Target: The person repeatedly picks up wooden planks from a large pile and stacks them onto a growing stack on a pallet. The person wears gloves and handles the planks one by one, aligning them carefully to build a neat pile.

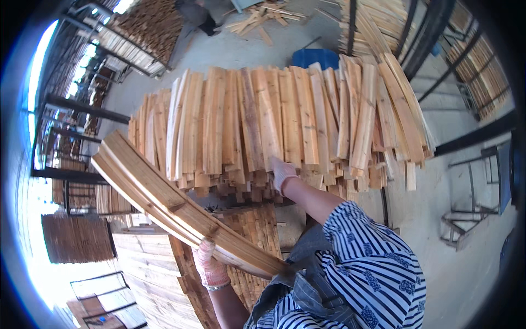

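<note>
My left hand (209, 267), in a pale pinkish work glove, is closed round a few long wooden boards (181, 211) stacked together. They slant from the left down toward my apron, and their lower end rests close to my body. My right hand (283, 172), gloved too, reaches forward to the near end of a wooden board (266, 123) on the large pile. Its fingers are closed at that board's end, though the underside of the grip is hidden. Many similar boards (215, 120) lie side by side in layers, with uneven ends toward me.
Below the pile stand more stacked planks (156, 268). Dark metal bars (476, 134) flank the pile. A blue bin (315, 58) sits behind it. Scrap wood (263, 22) lies on the floor farther off, near a person (197, 13). At right is a metal frame (474, 192).
</note>
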Demonstrator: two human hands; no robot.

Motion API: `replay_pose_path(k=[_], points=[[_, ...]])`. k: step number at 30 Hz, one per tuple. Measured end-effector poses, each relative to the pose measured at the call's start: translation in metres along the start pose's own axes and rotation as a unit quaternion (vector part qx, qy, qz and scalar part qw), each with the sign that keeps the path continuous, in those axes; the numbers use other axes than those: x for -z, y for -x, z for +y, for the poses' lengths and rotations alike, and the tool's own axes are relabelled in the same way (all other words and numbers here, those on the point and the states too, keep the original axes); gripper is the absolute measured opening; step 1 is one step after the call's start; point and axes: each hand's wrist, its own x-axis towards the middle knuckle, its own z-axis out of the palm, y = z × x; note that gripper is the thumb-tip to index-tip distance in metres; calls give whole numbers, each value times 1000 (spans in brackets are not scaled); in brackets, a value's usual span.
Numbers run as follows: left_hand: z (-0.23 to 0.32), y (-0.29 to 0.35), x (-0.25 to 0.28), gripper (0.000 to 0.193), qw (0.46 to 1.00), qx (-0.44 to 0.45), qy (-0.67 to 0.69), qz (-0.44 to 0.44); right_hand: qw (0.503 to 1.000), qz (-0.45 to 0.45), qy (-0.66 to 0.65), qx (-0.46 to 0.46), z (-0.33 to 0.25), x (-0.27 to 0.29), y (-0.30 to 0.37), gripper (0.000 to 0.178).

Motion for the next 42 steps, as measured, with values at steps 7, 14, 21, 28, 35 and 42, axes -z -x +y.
replay_pose_path(k=[7,14,21,28,35,42], points=[[6,11,23,79,998,-33,9,49,917,-194,338,82,-118,68,17,58],[-2,24,52,83,993,-24,96,56,648,0,721,245,-87,120,40,86],[16,21,9,91,996,-16,30,81,710,75,675,186,-93,41,9,101],[31,34,1,81,997,-73,-10,14,798,-31,532,281,-96,80,5,88],[49,46,-18,74,997,-58,7,-47,834,-249,403,283,-97,100,216,78],[65,67,-24,75,982,-144,79,-91,645,-555,341,400,-48,21,316,88]])
